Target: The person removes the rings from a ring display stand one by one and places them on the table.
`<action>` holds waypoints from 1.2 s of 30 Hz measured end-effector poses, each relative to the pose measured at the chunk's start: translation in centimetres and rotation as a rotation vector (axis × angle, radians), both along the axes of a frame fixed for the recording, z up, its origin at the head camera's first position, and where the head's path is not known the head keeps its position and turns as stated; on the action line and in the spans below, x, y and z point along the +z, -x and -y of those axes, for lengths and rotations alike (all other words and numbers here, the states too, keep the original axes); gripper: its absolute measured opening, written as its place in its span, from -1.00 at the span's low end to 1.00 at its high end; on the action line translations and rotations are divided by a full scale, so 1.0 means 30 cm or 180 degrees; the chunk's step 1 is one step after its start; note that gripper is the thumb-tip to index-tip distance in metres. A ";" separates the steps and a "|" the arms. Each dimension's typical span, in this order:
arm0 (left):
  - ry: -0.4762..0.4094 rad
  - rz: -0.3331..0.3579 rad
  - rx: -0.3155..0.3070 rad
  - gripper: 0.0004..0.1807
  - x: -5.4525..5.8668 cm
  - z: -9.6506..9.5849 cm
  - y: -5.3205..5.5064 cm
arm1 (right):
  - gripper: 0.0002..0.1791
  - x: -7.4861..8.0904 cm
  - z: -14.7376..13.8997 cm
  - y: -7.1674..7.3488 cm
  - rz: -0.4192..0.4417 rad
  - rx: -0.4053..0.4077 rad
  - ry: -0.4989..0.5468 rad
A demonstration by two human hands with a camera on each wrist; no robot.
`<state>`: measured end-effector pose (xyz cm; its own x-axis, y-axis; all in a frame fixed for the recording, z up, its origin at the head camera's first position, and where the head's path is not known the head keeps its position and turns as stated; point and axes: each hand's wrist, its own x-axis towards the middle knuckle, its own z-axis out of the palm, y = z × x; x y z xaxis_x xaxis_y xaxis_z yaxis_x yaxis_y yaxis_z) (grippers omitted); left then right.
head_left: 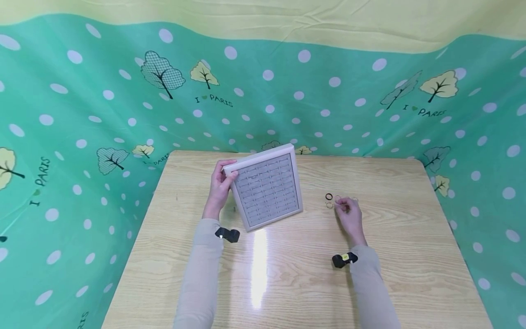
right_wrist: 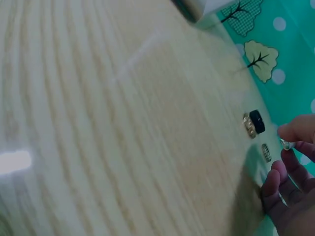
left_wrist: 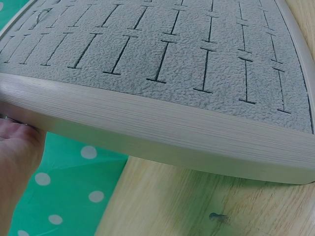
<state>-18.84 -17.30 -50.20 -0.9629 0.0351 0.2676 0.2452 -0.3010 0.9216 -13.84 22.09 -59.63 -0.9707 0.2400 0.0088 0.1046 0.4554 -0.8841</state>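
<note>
My left hand [head_left: 219, 185] grips the upper left corner of a ring display tray [head_left: 269, 191], thumb on its pale frame. The tray is tilted up off the table, its grey slotted foam facing me; one thin ring [left_wrist: 41, 17] sits in a slot near the gripped corner. Over on the right, my right hand [head_left: 350, 217] pinches a small shiny ring [right_wrist: 286, 144] between thumb and finger. Just beside those fingertips lie a black ring [right_wrist: 257, 121], a gold ring [right_wrist: 249, 126] and a patterned ring [right_wrist: 266, 152].
Both arms reach over a light wooden table [head_left: 287, 274] with a bright glare streak in front of the tray. A green dotted curtain [head_left: 263, 100] hangs behind and along both sides. A small dark mark [left_wrist: 217, 216] shows on the tabletop below the tray.
</note>
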 end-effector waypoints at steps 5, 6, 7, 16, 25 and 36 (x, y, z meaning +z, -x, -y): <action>0.0000 -0.0025 -0.0011 -0.64 0.001 0.000 0.000 | -0.87 -0.029 -0.016 0.002 -0.0030 -0.0084 -0.0105; -0.0004 -0.0021 -0.0009 -0.64 0.000 0.000 0.000 | -0.87 -0.033 -0.018 0.002 -0.0044 -0.0109 -0.0133; -0.0005 -0.0017 -0.0006 -0.64 -0.001 0.000 0.000 | -0.88 -0.037 -0.020 0.001 -0.0050 -0.0130 -0.0159; -0.0011 -0.0027 0.0004 -0.68 -0.001 0.001 0.001 | -0.90 -0.054 -0.029 -0.004 -0.0132 -0.0173 -0.0299; 0.0025 -0.0062 -0.0009 -0.67 -0.002 0.000 0.004 | -0.87 -0.048 -0.024 -0.018 -0.0007 -0.0141 -0.0138; 0.0025 -0.0064 -0.0013 -0.66 0.000 0.003 0.001 | -0.76 0.002 0.002 -0.033 0.0095 -0.0146 0.0214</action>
